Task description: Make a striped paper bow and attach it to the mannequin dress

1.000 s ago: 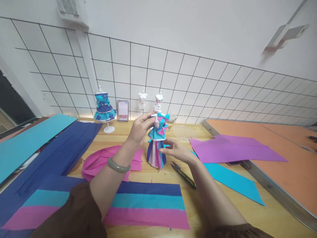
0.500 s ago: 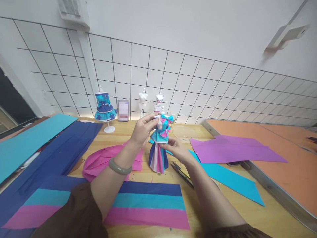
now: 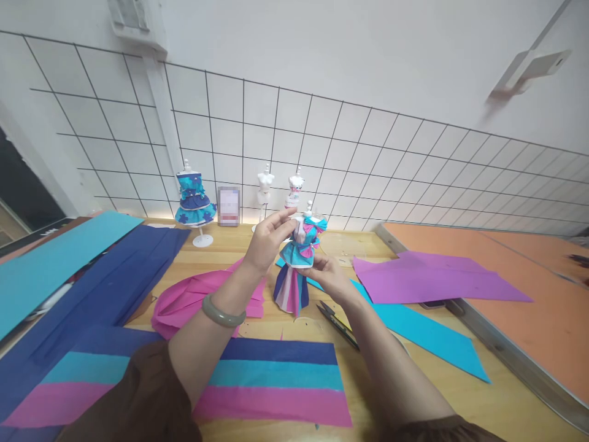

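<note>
Holding dress (image 3: 293, 253) mid-height with right hand (image 3: 329, 279), touching bodice (image 3: 300, 230) with left hand (image 3: 267, 242), can't tell if pinching. Already on form (image 3: 310, 209), with bows (image 3: 317, 224); looks nearly finished.

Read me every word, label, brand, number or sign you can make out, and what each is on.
None can be read.
Small upright panel by the wall: pixelated, unreadable.
White marks on something dark at far left: too small to tell if they are letters.
Right wall box: a small dark mark, too small to read.
</note>
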{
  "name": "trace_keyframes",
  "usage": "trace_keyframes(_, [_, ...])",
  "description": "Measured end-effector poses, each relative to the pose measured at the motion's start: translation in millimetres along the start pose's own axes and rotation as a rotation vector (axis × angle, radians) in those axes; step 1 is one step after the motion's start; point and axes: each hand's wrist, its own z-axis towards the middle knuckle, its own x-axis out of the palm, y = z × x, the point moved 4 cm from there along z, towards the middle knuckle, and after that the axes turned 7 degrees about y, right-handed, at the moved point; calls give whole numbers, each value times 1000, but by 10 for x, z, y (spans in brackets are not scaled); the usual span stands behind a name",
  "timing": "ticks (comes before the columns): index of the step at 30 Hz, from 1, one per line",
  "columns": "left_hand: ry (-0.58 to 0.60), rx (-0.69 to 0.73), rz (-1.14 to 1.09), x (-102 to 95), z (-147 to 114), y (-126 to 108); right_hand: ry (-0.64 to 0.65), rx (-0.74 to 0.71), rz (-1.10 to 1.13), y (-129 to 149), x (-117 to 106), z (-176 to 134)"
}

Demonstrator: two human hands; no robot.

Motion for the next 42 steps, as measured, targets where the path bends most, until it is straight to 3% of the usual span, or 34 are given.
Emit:
trace_keyframes(7, [-163,53,80,-113,4,-24,-103,-20,-23,-12,-135,-6])
trace_keyframes(12, [-377,232,86,-251,-22,-149,-320,-49,-63,4,-369,-60])
trace_keyframes(16, [-449,352,32,-271,-64,-311,-381,-52,-26,-46,-414,-38])
trace_keyframes(20, [-472,391,-2,-266,-113,-490,-341,-36,-6,-92,-286,159])
trace_keyframes(25, [-494,440,-57,-330,-168,-679,-229,-44,-32,-123,-81,616])
trace_keyframes(31, [-540,460,-88,-426,-217,-824,-222,-4,-81,-353,-54,1063])
trace_keyframes(42, [-523,505,-185,-466,-239,-880,-164,15,-107,-543,-68,1201])
